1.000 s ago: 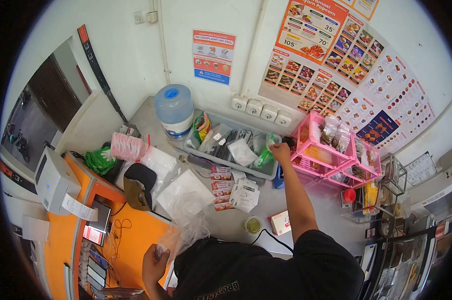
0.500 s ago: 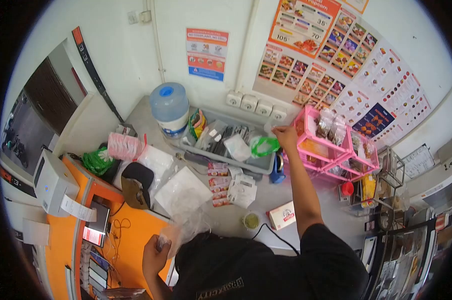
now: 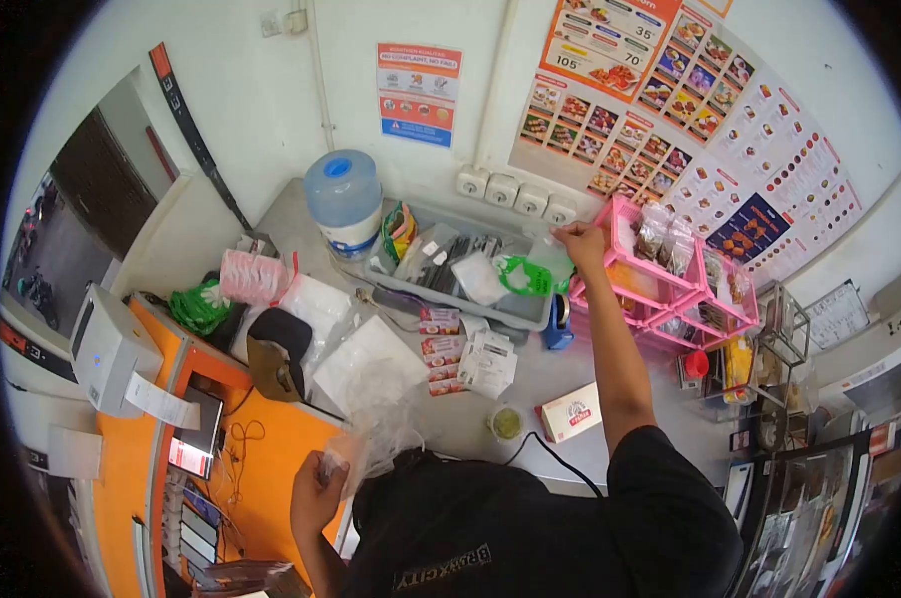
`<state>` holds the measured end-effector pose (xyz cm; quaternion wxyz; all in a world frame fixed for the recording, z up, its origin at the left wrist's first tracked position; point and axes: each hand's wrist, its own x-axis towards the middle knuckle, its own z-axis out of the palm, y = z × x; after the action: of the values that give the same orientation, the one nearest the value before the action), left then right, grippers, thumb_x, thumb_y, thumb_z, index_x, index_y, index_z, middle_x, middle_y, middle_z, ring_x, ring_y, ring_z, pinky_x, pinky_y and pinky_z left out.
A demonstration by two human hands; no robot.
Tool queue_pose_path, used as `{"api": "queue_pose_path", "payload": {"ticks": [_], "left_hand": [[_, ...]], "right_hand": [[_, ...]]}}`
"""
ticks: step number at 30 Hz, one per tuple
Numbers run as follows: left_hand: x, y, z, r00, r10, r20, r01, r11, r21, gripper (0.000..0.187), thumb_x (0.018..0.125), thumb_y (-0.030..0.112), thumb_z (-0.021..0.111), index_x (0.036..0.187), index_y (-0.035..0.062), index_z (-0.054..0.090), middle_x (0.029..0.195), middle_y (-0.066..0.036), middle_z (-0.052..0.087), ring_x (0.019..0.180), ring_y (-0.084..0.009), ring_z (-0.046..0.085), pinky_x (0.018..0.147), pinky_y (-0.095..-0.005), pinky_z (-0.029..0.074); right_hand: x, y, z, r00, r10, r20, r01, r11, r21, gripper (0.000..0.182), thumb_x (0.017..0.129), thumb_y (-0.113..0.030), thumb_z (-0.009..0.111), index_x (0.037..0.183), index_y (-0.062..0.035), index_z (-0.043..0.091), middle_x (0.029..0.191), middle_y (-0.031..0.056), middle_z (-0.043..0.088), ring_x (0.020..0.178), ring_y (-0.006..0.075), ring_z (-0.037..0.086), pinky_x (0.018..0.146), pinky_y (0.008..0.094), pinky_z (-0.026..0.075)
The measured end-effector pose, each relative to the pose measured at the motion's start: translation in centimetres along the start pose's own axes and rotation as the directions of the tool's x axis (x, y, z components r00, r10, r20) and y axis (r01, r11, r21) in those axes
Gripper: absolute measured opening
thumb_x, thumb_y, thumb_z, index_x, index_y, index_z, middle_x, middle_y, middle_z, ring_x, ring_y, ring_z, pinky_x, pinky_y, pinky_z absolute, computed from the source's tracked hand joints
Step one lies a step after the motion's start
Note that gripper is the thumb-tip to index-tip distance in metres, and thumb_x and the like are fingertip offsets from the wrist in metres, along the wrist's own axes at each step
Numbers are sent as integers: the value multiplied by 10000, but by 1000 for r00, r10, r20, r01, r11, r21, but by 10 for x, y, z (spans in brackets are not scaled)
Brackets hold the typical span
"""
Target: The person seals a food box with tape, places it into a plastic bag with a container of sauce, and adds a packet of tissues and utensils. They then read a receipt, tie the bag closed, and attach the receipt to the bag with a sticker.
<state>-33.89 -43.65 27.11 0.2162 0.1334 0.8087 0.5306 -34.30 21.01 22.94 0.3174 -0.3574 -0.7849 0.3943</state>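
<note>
My left hand (image 3: 316, 493) is closed on a crumpled clear plastic bag (image 3: 381, 431), low at the left of my body. Its fingertips are partly hidden by the plastic. My right hand (image 3: 582, 242) reaches far forward, fingers pinched at a translucent plastic bag (image 3: 550, 253) over the back right corner of the grey tray (image 3: 525, 337). Just left of that hand lies a green and white plastic packet (image 3: 523, 277). Black-wrapped packets (image 3: 460, 264) and a white packet (image 3: 478, 279) lie in the tray. Pink baskets (image 3: 660, 281) with bagged goods stand right beside my right hand.
A water jug (image 3: 343, 194) stands behind the tray's left end. Nearer are a cap (image 3: 279, 351), red-and-white sachets (image 3: 441, 349), a small green-filled cup (image 3: 506, 424), a white box (image 3: 572, 411) and a blue tape dispenser (image 3: 559, 324). A printer (image 3: 112, 354) stands left on the orange counter.
The whole view has shifted slightly. My right hand has moved a little up and right, still by the tray corner. My left hand stays closed on the clear plastic bag.
</note>
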Motion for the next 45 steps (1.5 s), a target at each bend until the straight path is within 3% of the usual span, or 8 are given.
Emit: {"api": "queue_pose_path", "payload": {"ticks": [8,16,20,22,26,34,35,45], "left_hand": [[3,0,-3,996,90,-6,-89,993,81,171,933,128,693,893,0,587,718,-20,550,640,-101,495,579,-298,408],[9,-19,5,974,67,-218,-108,977,-182,110,1012,127,614,1024,20,588,775,31,545,649,-48,490,564,-234,400],[11,5,14,987,38,-159,-72,975,-210,217,1051,182,562,1178,7,579,790,33,539,663,-50,499,586,-224,414],[15,7,22,992,68,-104,-92,965,-247,254,1075,220,519,1204,9,575,762,36,511,645,-43,466,569,-221,389],[14,29,42,985,174,7,-154,886,-438,271,1087,235,491,1212,13,584,735,42,478,627,-40,421,552,-222,346],[6,45,46,994,29,-109,-66,932,-357,230,980,85,526,1202,36,559,679,33,430,546,-51,375,522,-219,319],[10,42,42,988,-1,-156,-73,882,-466,194,953,51,510,1144,45,547,684,29,442,541,-51,385,512,-219,325],[0,38,35,968,-33,-249,-94,872,-481,135,910,-45,535,986,52,480,685,1,478,511,-53,413,464,-224,319]], "right_hand": [[9,-36,-12,976,-194,-97,200,978,59,245,904,-223,760,916,-4,651,757,59,667,684,162,623,625,327,513],[-154,-110,0,697,-1,718,-697,237,677,363,1037,-294,562,1337,-91,555,1119,76,660,922,212,644,712,389,575],[-256,-138,75,428,-94,899,-375,886,271,276,859,-168,769,1097,-69,668,999,66,674,873,236,665,724,352,539],[-300,-144,111,366,-743,560,326,666,671,260,757,-64,794,991,-49,681,931,80,671,839,270,652,747,378,521],[-367,-132,185,73,-713,697,411,658,631,356,828,-123,683,1174,-46,646,1215,183,657,1190,341,599,993,388,485],[-358,-135,198,-86,-112,990,476,868,140,452,917,-310,646,1260,-18,614,1285,243,634,1204,385,608,1009,410,477],[-362,-166,146,246,-17,969,221,974,-39,431,923,-286,633,1252,-8,611,1198,264,661,1141,404,631,995,442,478],[-265,-131,-57,150,-172,974,-283,936,209,589,871,-68,737,1423,-29,535,1378,169,614,1308,244,566,1067,407,464]]}}
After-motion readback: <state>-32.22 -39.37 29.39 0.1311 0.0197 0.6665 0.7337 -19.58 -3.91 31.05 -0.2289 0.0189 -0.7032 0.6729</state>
